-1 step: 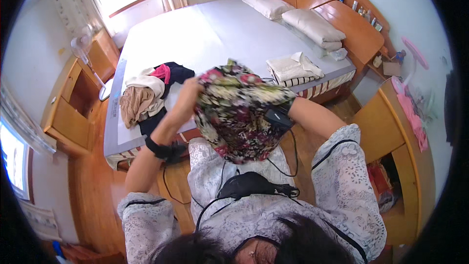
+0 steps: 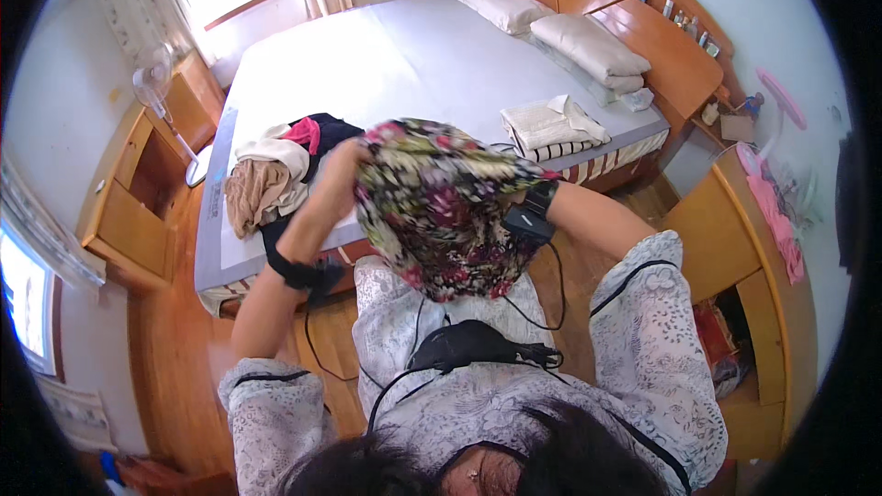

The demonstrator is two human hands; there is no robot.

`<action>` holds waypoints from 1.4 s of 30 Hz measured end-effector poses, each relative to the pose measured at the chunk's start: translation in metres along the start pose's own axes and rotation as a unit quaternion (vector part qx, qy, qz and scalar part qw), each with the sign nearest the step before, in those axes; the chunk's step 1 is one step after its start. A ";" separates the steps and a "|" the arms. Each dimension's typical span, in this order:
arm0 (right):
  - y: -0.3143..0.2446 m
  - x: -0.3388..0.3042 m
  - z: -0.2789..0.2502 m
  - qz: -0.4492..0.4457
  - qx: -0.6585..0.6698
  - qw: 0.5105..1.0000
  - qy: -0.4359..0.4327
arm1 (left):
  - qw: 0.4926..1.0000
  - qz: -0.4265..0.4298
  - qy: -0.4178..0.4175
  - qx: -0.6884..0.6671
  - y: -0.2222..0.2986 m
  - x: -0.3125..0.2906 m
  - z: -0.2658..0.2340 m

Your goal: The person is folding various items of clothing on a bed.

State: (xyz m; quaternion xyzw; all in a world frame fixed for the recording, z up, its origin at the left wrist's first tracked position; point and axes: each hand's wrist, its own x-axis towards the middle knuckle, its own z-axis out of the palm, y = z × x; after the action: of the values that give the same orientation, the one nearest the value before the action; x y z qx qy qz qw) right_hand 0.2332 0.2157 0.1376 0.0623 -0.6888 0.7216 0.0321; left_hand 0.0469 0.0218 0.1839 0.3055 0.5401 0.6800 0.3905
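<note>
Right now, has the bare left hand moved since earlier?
Yes, the left hand shifted slightly left, toward the crumpled tan garment on the white-topped bed.

Left hand [image 2: 342, 176] raised, clenched in grip; right forearm [image 2: 599, 217] angled inward, right hand obscured.

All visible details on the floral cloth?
The floral cloth looks thin and soft: black with pink, cream and yellow-green flowers. It hangs creased, partly blurred, overlapping the person's legs in view; contact there is unclear. The left hand grips its upper left edge; the right hand, mostly hidden, is at its right side.
</note>
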 end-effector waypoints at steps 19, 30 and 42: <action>-0.077 0.074 0.070 -0.025 0.056 0.981 0.186 | 0.898 0.275 0.008 0.342 0.027 -0.015 0.044; -0.050 0.056 0.033 0.039 -0.626 0.779 -0.021 | 0.944 0.218 0.084 0.233 0.043 0.005 -0.003; -0.089 0.072 0.047 -0.045 -0.276 0.959 0.039 | 0.922 0.160 -0.142 0.322 0.032 -0.034 0.036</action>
State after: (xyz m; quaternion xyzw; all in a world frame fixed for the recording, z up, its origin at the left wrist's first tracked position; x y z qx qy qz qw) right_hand 0.1755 0.1705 0.2378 0.0539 -0.8559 0.5029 0.1076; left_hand 0.0882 0.0067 0.2238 0.5900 0.6132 0.4724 0.2298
